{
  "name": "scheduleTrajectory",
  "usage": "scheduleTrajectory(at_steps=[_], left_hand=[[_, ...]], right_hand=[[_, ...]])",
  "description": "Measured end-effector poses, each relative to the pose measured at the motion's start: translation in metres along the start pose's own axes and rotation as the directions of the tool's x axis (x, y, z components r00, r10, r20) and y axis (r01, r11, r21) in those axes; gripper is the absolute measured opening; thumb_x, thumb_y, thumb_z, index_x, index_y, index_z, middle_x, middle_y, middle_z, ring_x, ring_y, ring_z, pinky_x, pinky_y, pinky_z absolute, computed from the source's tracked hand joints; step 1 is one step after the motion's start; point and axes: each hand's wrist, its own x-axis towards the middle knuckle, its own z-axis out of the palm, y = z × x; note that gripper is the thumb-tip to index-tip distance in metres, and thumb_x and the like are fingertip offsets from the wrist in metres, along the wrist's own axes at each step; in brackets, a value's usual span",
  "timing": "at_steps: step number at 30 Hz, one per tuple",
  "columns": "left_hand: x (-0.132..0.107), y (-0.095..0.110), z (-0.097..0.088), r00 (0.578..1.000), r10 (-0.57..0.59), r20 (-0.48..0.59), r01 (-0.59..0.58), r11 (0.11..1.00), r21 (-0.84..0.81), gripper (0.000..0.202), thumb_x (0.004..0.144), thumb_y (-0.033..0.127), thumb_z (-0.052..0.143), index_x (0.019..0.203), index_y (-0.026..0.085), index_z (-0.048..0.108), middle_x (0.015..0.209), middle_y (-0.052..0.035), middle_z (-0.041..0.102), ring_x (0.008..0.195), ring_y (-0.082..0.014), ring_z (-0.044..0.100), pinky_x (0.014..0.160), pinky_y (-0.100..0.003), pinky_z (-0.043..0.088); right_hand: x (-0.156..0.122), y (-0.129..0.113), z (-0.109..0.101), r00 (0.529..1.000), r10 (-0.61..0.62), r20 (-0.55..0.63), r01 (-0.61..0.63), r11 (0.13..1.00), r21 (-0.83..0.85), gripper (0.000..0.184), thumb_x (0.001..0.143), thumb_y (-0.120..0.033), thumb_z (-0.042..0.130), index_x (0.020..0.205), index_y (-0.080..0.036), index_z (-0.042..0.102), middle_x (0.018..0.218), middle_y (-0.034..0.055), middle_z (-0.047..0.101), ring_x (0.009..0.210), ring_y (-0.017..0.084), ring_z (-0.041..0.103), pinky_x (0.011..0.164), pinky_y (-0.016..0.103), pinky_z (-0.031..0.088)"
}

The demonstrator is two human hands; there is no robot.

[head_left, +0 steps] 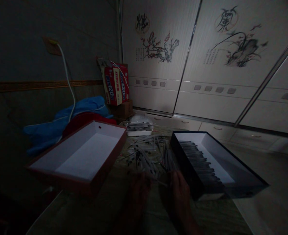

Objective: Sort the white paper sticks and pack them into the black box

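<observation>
My left hand (pixel 140 192) and my right hand (pixel 179 195) are dark and low in view, at the near side of a loose heap of thin whitish sticks with dark ends (pixel 146 156). The left hand touches the heap's near edge. A tilted bunch of sticks (pixel 168 157) rises just beyond my right hand, but the dimness hides whether either hand grips any. To the right stands a black box (pixel 195 173) with rows of sticks lying side by side. A red box with a white inside (pixel 82 151) sits left of the heap.
A white tray of sticks (pixel 139 129) stands beyond the heap, with a white dome-shaped object (pixel 139 118) behind it. Blue cloth (pixel 80 111), cartons (pixel 116 85) and a white cable (pixel 68 81) lie at the left wall. Cabinet doors (pixel 207 98) stand at the back.
</observation>
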Motion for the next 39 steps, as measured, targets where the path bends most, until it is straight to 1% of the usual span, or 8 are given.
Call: scheduleTrajectory(at_steps=[6,10,20,27,30,34,36,39], left_hand=[[0.001,0.027,-0.002,0.992,-0.106,-0.073,0.074,0.933,-0.351,0.023,0.08,0.001,0.047,0.068,0.014,0.062,0.061,-0.0018,0.067,0.055,-0.0106,0.064,0.053,-0.02,0.053],[0.002,0.023,-0.002,0.996,-0.083,-0.026,0.07,0.94,-0.333,0.021,0.08,0.002,0.049,0.068,0.014,0.061,0.062,-0.0018,0.067,0.055,-0.0113,0.064,0.049,-0.02,0.051],[0.012,0.01,-0.009,1.0,0.015,-0.001,-0.015,0.997,-0.076,0.009,0.07,0.013,0.066,0.07,0.015,0.057,0.061,-0.0017,0.066,0.055,-0.0154,0.064,0.053,-0.026,0.05],[0.012,0.01,-0.007,0.993,0.099,0.062,-0.098,0.995,-0.026,0.023,0.058,0.021,0.076,0.07,0.016,0.056,0.061,-0.0002,0.066,0.057,-0.0159,0.064,0.054,-0.026,0.048],[0.009,0.011,-0.003,0.992,0.108,0.064,-0.108,0.994,-0.007,0.027,0.054,0.022,0.078,0.068,0.017,0.056,0.059,0.0002,0.066,0.055,-0.0156,0.063,0.055,-0.027,0.049],[0.007,0.006,0.0,0.989,0.126,0.08,-0.131,0.99,0.057,0.028,0.054,0.027,0.078,0.07,0.017,0.057,0.06,-0.0001,0.066,0.056,-0.0162,0.064,0.057,-0.028,0.051],[0.008,0.004,0.0,0.987,0.135,0.09,-0.144,0.984,0.1,0.03,0.053,0.03,0.078,0.07,0.016,0.057,0.062,-0.0011,0.067,0.057,-0.017,0.065,0.057,-0.029,0.051],[0.008,0.002,-0.001,0.982,0.165,0.092,-0.178,0.972,0.156,0.033,0.053,0.035,0.078,0.071,0.015,0.058,0.065,-0.0026,0.067,0.06,-0.0182,0.065,0.058,-0.03,0.052]], right_hand=[[0.024,0.001,0.009,0.961,-0.099,0.258,0.161,0.959,-0.233,0.023,0.086,-0.025,0.04,0.08,-0.014,0.06,0.076,0.0043,0.062,0.071,0.016,0.057,0.063,0.022,0.041],[0.04,0.0,0.026,0.897,-0.049,0.44,0.272,0.846,-0.459,0.021,0.075,-0.009,0.045,0.076,-0.015,0.064,0.082,0.0058,0.063,0.079,0.016,0.058,0.068,0.021,0.039],[0.052,-0.001,0.055,0.88,0.0,0.476,0.287,0.799,-0.529,0.023,0.074,-0.004,0.046,0.084,-0.011,0.065,0.089,0.0169,0.063,0.085,0.023,0.059,0.069,0.027,0.04],[0.052,0.006,0.049,0.908,-0.057,0.415,0.213,0.916,-0.34,0.015,0.078,-0.012,0.048,0.082,-0.013,0.062,0.083,0.01,0.064,0.076,0.017,0.058,0.067,0.024,0.041],[0.038,0.01,0.033,0.943,-0.052,0.33,0.076,0.995,-0.059,0.021,0.083,-0.028,0.047,0.092,-0.014,0.06,0.081,0.0065,0.064,0.07,0.015,0.058,0.059,0.022,0.043],[0.012,0.01,0.016,0.935,0.135,0.327,-0.305,0.777,0.55,0.03,0.076,-0.04,0.059,0.094,-0.016,0.061,0.08,0.0051,0.065,0.066,0.015,0.06,0.056,0.023,0.044],[0.002,0.009,0.013,0.929,0.195,0.313,-0.353,0.717,0.6,0.027,0.075,-0.04,0.061,0.089,-0.018,0.06,0.076,0.0033,0.064,0.062,0.014,0.059,0.055,0.023,0.044],[-0.005,0.009,0.013,0.96,0.193,0.204,-0.27,0.834,0.481,0.023,0.074,-0.037,0.062,0.085,-0.018,0.061,0.073,0.0024,0.064,0.063,0.014,0.058,0.056,0.022,0.044]])
